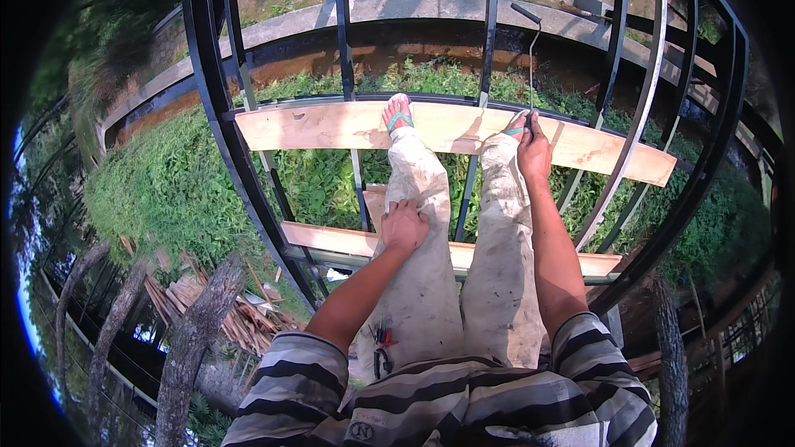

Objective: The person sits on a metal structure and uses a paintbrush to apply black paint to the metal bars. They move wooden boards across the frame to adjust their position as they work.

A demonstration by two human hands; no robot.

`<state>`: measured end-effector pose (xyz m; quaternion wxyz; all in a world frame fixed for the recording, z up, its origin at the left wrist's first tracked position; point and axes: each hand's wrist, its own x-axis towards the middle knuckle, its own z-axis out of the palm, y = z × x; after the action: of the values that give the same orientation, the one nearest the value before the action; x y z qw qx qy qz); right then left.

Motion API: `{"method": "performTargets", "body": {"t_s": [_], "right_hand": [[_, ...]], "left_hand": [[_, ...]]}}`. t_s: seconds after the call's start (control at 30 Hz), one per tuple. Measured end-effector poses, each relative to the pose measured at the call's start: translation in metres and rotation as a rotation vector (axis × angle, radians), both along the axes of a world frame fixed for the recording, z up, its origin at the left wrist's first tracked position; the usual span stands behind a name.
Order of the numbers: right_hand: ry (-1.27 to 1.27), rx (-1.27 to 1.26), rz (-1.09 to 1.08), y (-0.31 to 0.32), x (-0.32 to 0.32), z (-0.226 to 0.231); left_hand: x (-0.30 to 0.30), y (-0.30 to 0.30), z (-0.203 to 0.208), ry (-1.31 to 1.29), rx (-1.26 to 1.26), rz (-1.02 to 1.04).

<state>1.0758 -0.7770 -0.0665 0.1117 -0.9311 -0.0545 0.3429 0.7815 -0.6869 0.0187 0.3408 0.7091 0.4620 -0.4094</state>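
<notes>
We are perching high on a frame of black metal bars (pixel 343 33), looking down past our own legs. Our right hand (pixel 537 151) is reaching down to the upper plank (pixel 310 125), just beside our right foot (pixel 515 127), and it is closing around the lower end of a thin bent rod tool (pixel 531 66). That tool is rising from the hand beyond the plank, its dark cylindrical end (pixel 526 13) showing against the pale curb (pixel 414 7) below.

Our left hand (pixel 403 228) is lying palm down on the left leg of our stained pale trousers (pixel 418 294), its fingers curling loosely; we cannot tell whether it is pinching the cloth.

Both our feet are resting on the upper plank in greenish thong sandals (pixel 401 119), standing well apart. A lower plank (pixel 331 237) is running beneath our legs, nearer our body. A small red-and-black item (pixel 384 338) is hanging by our left hip, below the forearm.

Under the frame, green plants (pixel 174 174) are spreading out, and a heap of wooden pieces (pixel 224 314) is lying at the lower left, partly hiding behind a tree trunk (pixel 199 339).
</notes>
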Motion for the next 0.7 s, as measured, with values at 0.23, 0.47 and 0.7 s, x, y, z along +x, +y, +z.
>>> {"method": "performTargets", "body": {"t_s": [0.23,0.47,0.7], "right_hand": [[0.481,0.478,-0.424,0.029,-0.071,0.106],[1.142,0.372,-0.750,0.105,-0.173,0.080],[1.204,0.513,-0.768,0.144,-0.215,0.047]], "left_hand": [[-0.006,-0.002,-0.001,0.019,0.012,-0.014],[-0.002,0.009,0.012,0.068,-0.027,0.041],[-0.029,-0.005,-0.006,0.015,0.009,-0.075]]}}
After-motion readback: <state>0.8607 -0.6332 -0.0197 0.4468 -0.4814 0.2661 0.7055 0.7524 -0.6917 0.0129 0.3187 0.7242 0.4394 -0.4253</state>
